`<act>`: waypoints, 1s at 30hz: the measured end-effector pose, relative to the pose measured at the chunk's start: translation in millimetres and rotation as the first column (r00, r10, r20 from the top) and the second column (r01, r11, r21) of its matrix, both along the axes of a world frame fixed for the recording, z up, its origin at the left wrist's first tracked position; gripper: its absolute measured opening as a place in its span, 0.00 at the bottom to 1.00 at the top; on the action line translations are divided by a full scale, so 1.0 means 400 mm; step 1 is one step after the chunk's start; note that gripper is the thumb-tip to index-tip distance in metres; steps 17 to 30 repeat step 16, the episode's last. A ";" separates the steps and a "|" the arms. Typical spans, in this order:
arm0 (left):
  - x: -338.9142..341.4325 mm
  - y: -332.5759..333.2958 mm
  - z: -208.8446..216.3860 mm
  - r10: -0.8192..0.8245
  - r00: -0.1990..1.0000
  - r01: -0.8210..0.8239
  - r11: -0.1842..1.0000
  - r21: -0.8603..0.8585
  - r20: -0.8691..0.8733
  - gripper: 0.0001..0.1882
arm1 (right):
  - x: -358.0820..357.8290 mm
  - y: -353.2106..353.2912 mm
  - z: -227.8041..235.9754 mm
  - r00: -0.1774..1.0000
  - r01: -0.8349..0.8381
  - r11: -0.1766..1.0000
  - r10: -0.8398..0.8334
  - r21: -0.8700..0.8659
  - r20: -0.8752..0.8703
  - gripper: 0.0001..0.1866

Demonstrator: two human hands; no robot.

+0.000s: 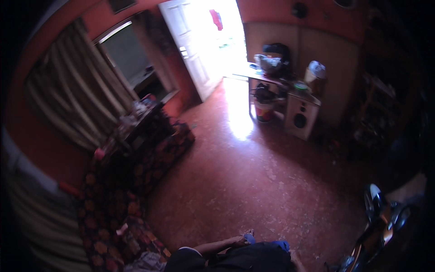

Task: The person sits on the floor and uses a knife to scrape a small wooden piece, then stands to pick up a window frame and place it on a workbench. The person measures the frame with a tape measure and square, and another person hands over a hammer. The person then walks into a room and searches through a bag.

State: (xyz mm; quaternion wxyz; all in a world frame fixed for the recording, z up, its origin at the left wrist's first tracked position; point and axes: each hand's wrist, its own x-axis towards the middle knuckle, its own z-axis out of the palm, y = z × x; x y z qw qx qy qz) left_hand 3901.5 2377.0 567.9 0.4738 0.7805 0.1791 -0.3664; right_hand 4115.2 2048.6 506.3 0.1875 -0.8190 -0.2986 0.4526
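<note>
My left hand [237, 241] is at the lower edge, over my dark-clothed lap, its forearm coming out of a dark sleeve with a pale rim. A small blue thing [249, 238] touches or lies just beyond its fingers; whether the hand grips it is too dim to tell. Another blue piece [282, 245] shows at the right side of my dark clothing [253, 258]. Right of that, a skin-toned patch, perhaps my right hand [295, 260] or forearm, is mostly cut off and blurred, so its fingers do not show.
A flowered sofa [113, 217] runs along the left, beside a cluttered dark stand [140, 129]. Ahead, a white door [188, 50] stands ajar to bright light. Back right are a table [267, 78], a bucket [264, 111] and a speaker [301, 115]. A shiny motorcycle-like object [383, 222] stands lower right.
</note>
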 end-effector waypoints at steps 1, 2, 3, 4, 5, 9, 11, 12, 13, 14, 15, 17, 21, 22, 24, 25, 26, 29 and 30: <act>0.047 -0.001 -0.003 -0.048 0.999 0.049 0.999 0.002 -0.021 0.29 | 0.028 -0.043 -0.022 1.000 0.017 1.000 -0.017 -0.023 0.021 0.15; 0.075 0.005 -0.007 -0.009 0.997 0.013 0.998 -0.062 0.076 0.29 | 0.050 -0.078 -0.042 0.998 0.026 0.999 -0.025 -0.026 0.050 0.14; 0.108 0.004 -0.016 -0.033 0.998 0.037 0.997 -0.072 0.055 0.28 | 0.069 -0.097 -0.057 0.995 0.039 0.999 -0.039 0.003 0.087 0.14; 0.150 0.011 -0.031 -0.063 0.997 0.065 0.995 -0.073 0.036 0.28 | 0.093 -0.103 -0.067 0.989 0.074 0.996 -0.081 0.057 0.126 0.13; 0.201 0.020 -0.055 -0.082 0.996 0.084 0.994 -0.072 0.021 0.27 | 0.119 -0.090 -0.076 0.955 0.144 0.950 -0.207 0.278 0.213 0.09; 0.434 0.015 -0.133 -0.094 0.994 0.094 0.996 -0.006 0.060 0.26 | 0.333 -0.107 -0.034 0.888 0.433 0.884 -0.452 0.178 0.087 0.13; 0.531 -0.015 -0.111 -0.043 0.997 0.043 0.999 0.005 0.063 0.26 | 0.406 -0.178 -0.023 0.867 0.491 0.858 -0.498 0.149 0.007 0.14; 0.591 -0.034 -0.088 0.033 0.997 -0.029 0.997 -0.066 0.064 0.26 | 0.447 -0.209 -0.037 0.867 0.497 0.836 -0.490 0.232 -0.089 0.15; 0.663 -0.051 -0.059 0.034 0.997 -0.034 0.999 0.000 0.074 0.26 | 0.450 -0.271 -0.043 0.815 0.580 0.769 -0.547 0.270 -0.191 0.16; 0.737 -0.066 -0.028 0.035 0.996 -0.041 0.997 0.064 0.086 0.26 | 0.465 -0.322 -0.059 0.754 0.656 0.693 -0.588 0.299 -0.292 0.17; 0.812 -0.081 -0.004 0.040 0.994 -0.053 0.991 0.126 0.101 0.26 | 0.482 -0.353 -0.083 0.683 0.729 0.609 -0.614 0.313 -0.396 0.18; 0.884 -0.094 0.016 0.066 0.996 -0.072 0.991 0.109 0.063 0.26 | 0.527 -0.382 -0.108 0.679 0.733 0.601 -0.623 0.318 -0.388 0.18; 0.884 -0.094 0.016 0.066 0.996 -0.072 0.991 0.109 0.063 0.26 | 0.527 -0.382 -0.108 0.679 0.733 0.601 -0.623 0.318 -0.388 0.18; 0.884 -0.094 0.016 0.066 0.996 -0.072 0.991 0.109 0.063 0.26 | 0.527 -0.382 -0.108 0.679 0.733 0.601 -0.623 0.318 -0.388 0.18; 0.884 -0.094 0.016 0.066 0.996 -0.072 0.991 0.109 0.063 0.26 | 0.527 -0.382 -0.108 0.679 0.733 0.601 -0.623 0.318 -0.388 0.18; 0.884 -0.094 0.016 0.066 0.996 -0.072 0.991 0.109 0.063 0.26 | 0.527 -0.382 -0.108 0.679 0.733 0.601 -0.623 0.318 -0.388 0.18; 0.884 -0.094 0.016 0.066 0.996 -0.072 0.991 0.109 0.063 0.26 | 0.527 -0.382 -0.108 0.679 0.733 0.601 -0.623 0.318 -0.388 0.18; 0.884 -0.094 0.016 0.066 0.996 -0.072 0.991 0.109 0.063 0.26 | 0.527 -0.382 -0.108 0.679 0.733 0.601 -0.623 0.318 -0.388 0.18; 0.884 -0.094 0.016 0.066 0.996 -0.072 0.991 0.109 0.063 0.26 | 0.527 -0.382 -0.108 0.679 0.733 0.601 -0.623 0.318 -0.388 0.18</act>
